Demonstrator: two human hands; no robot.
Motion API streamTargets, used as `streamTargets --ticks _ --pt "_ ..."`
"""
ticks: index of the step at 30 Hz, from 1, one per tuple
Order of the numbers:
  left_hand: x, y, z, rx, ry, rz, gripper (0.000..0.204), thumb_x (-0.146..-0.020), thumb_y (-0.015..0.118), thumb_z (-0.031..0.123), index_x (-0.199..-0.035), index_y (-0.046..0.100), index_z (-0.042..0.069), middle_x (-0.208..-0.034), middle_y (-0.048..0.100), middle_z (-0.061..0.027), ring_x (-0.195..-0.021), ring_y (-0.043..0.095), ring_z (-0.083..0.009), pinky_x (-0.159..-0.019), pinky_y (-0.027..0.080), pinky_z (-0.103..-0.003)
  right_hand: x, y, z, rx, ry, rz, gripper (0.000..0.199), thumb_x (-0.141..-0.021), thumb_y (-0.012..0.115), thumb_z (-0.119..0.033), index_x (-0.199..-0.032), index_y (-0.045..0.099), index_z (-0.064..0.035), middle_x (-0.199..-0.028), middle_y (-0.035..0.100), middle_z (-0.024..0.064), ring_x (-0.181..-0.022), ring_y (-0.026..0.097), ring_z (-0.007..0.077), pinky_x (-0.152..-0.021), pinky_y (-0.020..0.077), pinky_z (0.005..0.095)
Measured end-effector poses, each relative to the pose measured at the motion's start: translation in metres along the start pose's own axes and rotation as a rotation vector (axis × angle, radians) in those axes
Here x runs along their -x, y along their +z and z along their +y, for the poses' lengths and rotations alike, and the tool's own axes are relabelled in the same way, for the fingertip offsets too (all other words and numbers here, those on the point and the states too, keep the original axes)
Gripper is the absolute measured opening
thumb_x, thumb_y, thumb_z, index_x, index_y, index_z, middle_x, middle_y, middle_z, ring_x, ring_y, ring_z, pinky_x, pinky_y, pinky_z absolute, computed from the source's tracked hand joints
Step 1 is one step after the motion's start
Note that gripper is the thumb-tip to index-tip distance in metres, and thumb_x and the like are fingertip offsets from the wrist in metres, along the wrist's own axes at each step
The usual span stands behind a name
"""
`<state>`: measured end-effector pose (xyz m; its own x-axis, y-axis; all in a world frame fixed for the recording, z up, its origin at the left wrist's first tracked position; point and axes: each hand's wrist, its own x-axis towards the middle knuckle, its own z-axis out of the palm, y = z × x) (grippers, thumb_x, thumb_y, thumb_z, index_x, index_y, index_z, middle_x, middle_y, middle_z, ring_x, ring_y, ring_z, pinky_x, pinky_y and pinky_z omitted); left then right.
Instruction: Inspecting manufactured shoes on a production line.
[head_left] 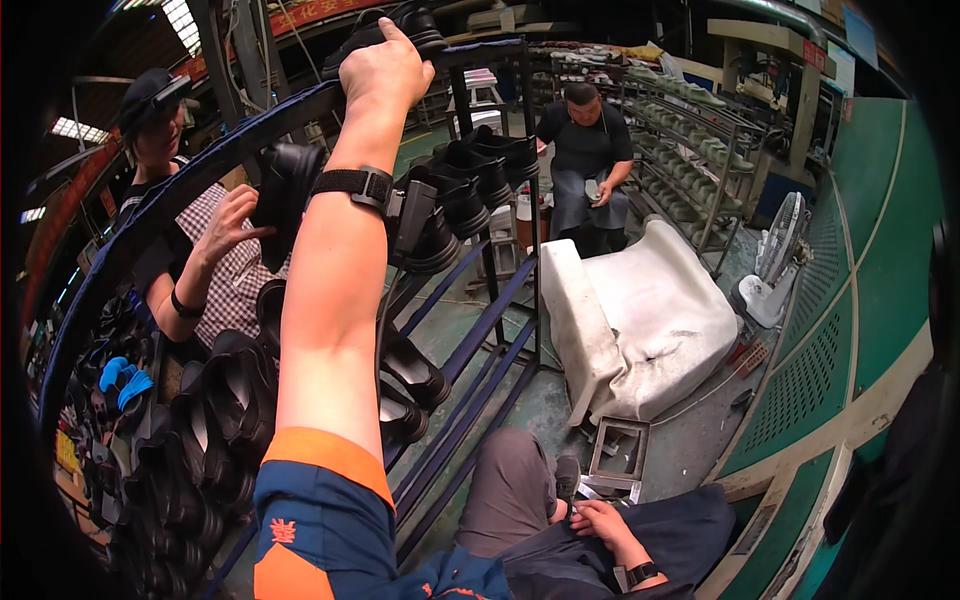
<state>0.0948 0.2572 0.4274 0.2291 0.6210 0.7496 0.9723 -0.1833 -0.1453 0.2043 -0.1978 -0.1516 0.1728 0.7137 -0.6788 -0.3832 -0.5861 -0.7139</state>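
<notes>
My left arm stretches up across the view. At its end my left hand (385, 72) is closed at a black shoe (412, 28) on the top bar of a rack (490, 48). Its index finger points up along the shoe; the other fingers are partly hidden. Low in the view, by my grey-trousered knee (508, 485), my right hand (600, 522) is pinched closed. What it holds is too small to make out. More black shoes (465, 205) hang on the rack beside my left forearm, and others (225, 400) are crowded at the lower left.
A co-worker's hand (235, 222) is by another black shoe (285, 205) at the left. Ahead sits another person (588, 150) beside shelves of pale shoes (690, 130). A white covered block (650, 320), a fan (780, 245) and a green machine panel (830, 340) stand to the right.
</notes>
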Motion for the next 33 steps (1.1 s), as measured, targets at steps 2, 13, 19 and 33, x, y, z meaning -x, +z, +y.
streamTargets --ticks 2,13,19,33 --pt "-0.0005 0.0048 -0.0017 -0.038 0.034 0.116 0.086 -0.09 0.058 0.049 -0.151 0.029 -0.004 -0.089 0.075 -0.0107 -0.079 0.074 -0.0255 -0.064 0.059 -0.043 -0.0027 -0.0014 0.0027 -0.006 0.004 -0.005 0.031 -0.1 0.055 -0.02 -0.124 0.06 -0.0023 -0.098 0.07 0.0089 -0.083 0.069 0.0178 -0.07 0.0562 0.0284" --pt "0.0015 0.0082 -0.001 -0.024 0.055 0.15 0.082 -0.086 0.061 0.043 -0.148 0.036 -0.004 -0.085 0.075 -0.0094 -0.077 0.074 -0.0243 -0.064 0.058 -0.041 -0.0048 -0.0036 0.0073 0.032 0.016 0.008 0.031 -0.101 0.055 -0.025 -0.123 0.06 -0.0037 -0.098 0.07 0.0107 -0.085 0.07 0.0202 -0.073 0.0572 0.032" --pt "0.0038 0.0087 -0.0046 -0.017 0.056 0.153 0.082 -0.085 0.062 0.042 -0.148 0.037 -0.003 -0.084 0.075 -0.0093 -0.077 0.074 -0.0248 -0.065 0.058 -0.041 -0.0014 -0.0019 0.0036 0.004 0.035 0.009 0.032 -0.1 0.054 -0.021 -0.126 0.058 -0.0029 -0.098 0.069 0.0095 -0.084 0.069 0.0186 -0.071 0.0561 0.0296" --pt "0.0041 0.0026 -0.0012 -0.008 0.031 0.073 0.083 -0.088 0.061 0.05 -0.15 0.035 0.001 -0.094 0.075 -0.0134 -0.085 0.073 -0.0288 -0.073 0.059 -0.044 0.0008 -0.0038 0.0031 0.038 -0.064 -0.001 0.031 -0.102 0.054 -0.023 -0.125 0.059 -0.0028 -0.098 0.069 0.0103 -0.085 0.07 0.0212 -0.074 0.0576 0.0338"
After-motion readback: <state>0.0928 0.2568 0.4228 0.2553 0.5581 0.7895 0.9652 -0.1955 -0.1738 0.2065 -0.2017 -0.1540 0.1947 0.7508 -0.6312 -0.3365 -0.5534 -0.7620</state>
